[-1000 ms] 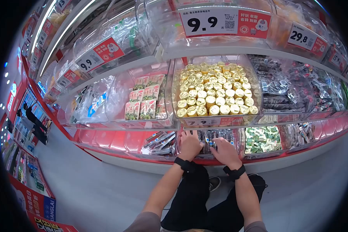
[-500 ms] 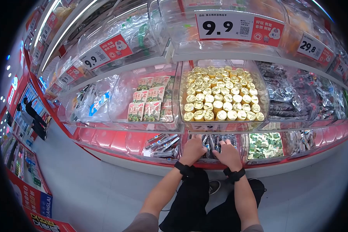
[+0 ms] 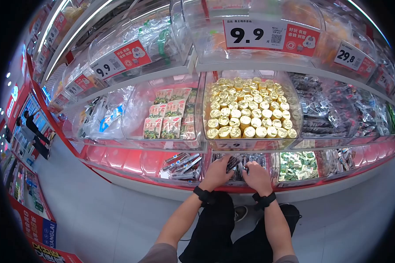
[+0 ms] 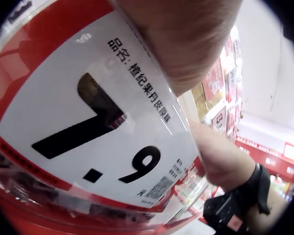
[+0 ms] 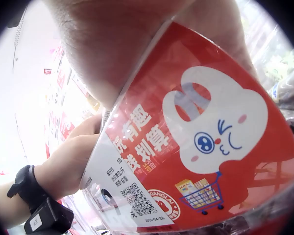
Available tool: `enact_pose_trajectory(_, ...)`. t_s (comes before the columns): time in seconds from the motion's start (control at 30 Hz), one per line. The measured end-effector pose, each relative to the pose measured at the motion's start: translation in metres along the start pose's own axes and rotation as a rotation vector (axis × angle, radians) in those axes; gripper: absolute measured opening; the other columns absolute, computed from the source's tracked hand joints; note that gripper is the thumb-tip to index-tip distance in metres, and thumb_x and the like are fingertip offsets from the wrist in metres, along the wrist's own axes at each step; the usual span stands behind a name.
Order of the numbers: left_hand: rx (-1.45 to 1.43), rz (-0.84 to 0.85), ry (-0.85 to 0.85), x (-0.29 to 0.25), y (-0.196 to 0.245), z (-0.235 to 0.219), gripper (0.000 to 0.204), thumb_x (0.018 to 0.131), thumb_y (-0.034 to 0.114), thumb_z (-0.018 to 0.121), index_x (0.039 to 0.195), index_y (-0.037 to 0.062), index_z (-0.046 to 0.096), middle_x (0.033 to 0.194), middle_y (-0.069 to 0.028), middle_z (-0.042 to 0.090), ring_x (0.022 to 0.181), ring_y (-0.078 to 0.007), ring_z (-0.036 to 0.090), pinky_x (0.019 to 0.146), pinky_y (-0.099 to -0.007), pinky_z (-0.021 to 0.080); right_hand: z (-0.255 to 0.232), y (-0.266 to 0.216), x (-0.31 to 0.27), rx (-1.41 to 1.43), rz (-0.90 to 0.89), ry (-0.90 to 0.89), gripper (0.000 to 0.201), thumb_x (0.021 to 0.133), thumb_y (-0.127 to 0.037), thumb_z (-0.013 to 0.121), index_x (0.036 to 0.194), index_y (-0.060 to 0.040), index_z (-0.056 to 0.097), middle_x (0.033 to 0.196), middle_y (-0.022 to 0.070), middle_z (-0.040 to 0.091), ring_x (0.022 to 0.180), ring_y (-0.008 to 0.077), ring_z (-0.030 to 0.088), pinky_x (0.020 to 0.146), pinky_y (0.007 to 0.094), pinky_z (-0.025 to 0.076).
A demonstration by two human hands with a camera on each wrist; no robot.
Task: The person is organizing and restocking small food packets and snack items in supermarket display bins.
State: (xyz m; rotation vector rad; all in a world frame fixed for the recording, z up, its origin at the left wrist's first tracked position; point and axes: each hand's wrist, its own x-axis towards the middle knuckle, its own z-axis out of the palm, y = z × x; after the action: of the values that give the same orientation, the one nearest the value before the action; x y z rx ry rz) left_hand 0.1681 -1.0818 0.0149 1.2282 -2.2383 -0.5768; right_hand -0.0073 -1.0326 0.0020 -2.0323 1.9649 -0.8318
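Note:
Both hands reach over the front wall of a clear lower bin holding dark, shiny stick-shaped packets (image 3: 237,174). At the bin's left side, the left hand (image 3: 216,173) holds dark packets between its thumb and fingers. The right hand (image 3: 257,179) is at the right side, its thumb and fingertips bent down among the packets; whether it grips one is unclear. In the left wrist view, a 7.9 price label (image 4: 103,127) covers the left hand's fingers. The label's red part (image 5: 186,147) hides the right hand's fingers in the right wrist view.
Above stands a bin of gold-wrapped rolls (image 3: 250,111). Bins of silvery sticks (image 3: 182,165) and green-white packets (image 3: 297,165) flank the hands. A shelf edge (image 3: 250,146) runs just above them. Two people (image 3: 35,131) stand far left in the aisle.
The left hand has dark packets between its thumb and fingers, which were not visible there before. The right hand has shifted slightly left and its fingers are more bent.

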Motion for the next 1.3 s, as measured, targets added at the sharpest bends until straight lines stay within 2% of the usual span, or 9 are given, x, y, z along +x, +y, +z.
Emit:
enact_pose_trajectory(0.1,0.119,0.447,0.124,-0.008,0.0,-0.001,0.054,0.064,0.008,0.069,0.114,0.001,0.049,0.103,-0.0165,0.059,0.096,-0.035,0.056,0.087,-0.0433,0.043,0.0,0.0,-0.002,-0.009,-0.004,0.004,0.024,0.081,-0.024,0.059,0.091,-0.0025,0.06,0.09,0.0157,0.061,0.08,0.0341,0.062,0.07,0.0438,0.05)
enact_pose_trajectory(0.33,0.297,0.707,0.268,-0.052,0.008,-0.035,0.045,0.057,0.002,0.065,0.101,0.0049,0.054,0.097,-0.0094,0.056,0.094,-0.028,0.053,0.083,-0.0419,0.04,0.008,0.008,-0.003,0.008,-0.078,0.085,0.019,0.081,-0.023,0.057,0.083,-0.0039,0.058,0.081,0.0133,0.06,0.075,0.0328,0.062,0.065,0.0444,0.049)
enact_pose_trajectory(0.7,0.438,-0.055,0.361,-0.063,-0.104,-0.087,0.04,0.073,0.006,0.065,0.112,0.0074,0.055,0.108,-0.0132,0.052,0.107,-0.0341,0.046,0.091,-0.0463,0.034,0.007,0.007,-0.002,0.025,-0.073,0.061,0.019,0.08,-0.022,0.056,0.08,-0.0035,0.057,0.075,0.0141,0.059,0.071,0.0327,0.062,0.065,0.0451,0.049)
enact_pose_trajectory(0.8,0.363,0.074,0.449,-0.059,-0.089,-0.081,0.036,0.074,0.009,0.066,0.109,0.0074,0.057,0.109,-0.0094,0.054,0.109,-0.0304,0.046,0.094,-0.0447,0.029,0.002,0.006,-0.002,0.038,-0.061,0.048,0.018,0.08,-0.022,0.056,0.08,-0.0035,0.057,0.076,0.0145,0.06,0.071,0.0326,0.062,0.065,0.045,0.049)
enact_pose_trajectory(0.83,0.329,0.085,0.438,-0.058,-0.08,-0.078,0.029,0.074,0.011,0.066,0.102,0.0057,0.059,0.104,-0.0091,0.056,0.103,-0.0303,0.05,0.089,-0.0442,0.036,0.001,0.005,-0.002,0.04,-0.057,0.046,0.018,0.08,-0.022,0.056,0.08,-0.0035,0.057,0.076,0.0146,0.06,0.071,0.0326,0.062,0.065,0.045,0.049)
enact_pose_trajectory(1.03,0.109,0.362,0.095,-0.033,0.012,-0.04,0.03,0.079,0.016,0.062,0.104,0.0016,0.057,0.106,-0.0135,0.057,0.093,-0.0338,0.056,0.075,-0.0432,0.048,0.007,0.008,-0.002,0.036,-0.078,0.068,0.019,0.081,-0.022,0.056,0.081,-0.0031,0.058,0.077,0.0151,0.06,0.072,0.0335,0.062,0.066,0.0449,0.049)
enact_pose_trajectory(1.13,0.457,0.132,0.157,-0.013,0.002,-0.004,0.04,0.08,0.021,0.061,0.114,0.0007,0.053,0.109,-0.0215,0.055,0.098,-0.0366,0.056,0.08,-0.0436,0.05,0.007,0.008,-0.003,0.05,-0.067,0.042,0.021,0.082,-0.024,0.057,0.086,-0.003,0.06,0.08,0.0148,0.06,0.075,0.034,0.061,0.068,0.0447,0.049)
enact_pose_trajectory(1.23,0.472,-0.197,-0.071,0.001,-0.002,0.006,0.055,0.078,0.028,0.065,0.121,-0.0007,0.047,0.112,-0.0262,0.052,0.097,-0.0419,0.055,0.083,-0.0451,0.049,0.007,0.01,-0.003,0.05,-0.093,0.065,0.021,0.082,-0.024,0.057,0.086,-0.0031,0.06,0.08,0.0147,0.061,0.074,0.0336,0.061,0.068,0.0448,0.049)
enact_pose_trajectory(1.3,0.475,-0.175,-0.041,0.005,0.002,0.011,0.056,0.078,0.034,0.064,0.119,-0.0005,0.049,0.109,-0.031,0.052,0.098,-0.0455,0.054,0.081,-0.0488,0.049,0.007,0.009,-0.002,0.025,-0.115,0.095,0.02,0.082,-0.023,0.056,0.08,-0.0029,0.058,0.075,0.0148,0.06,0.069,0.0332,0.061,0.064,0.0447,0.049)
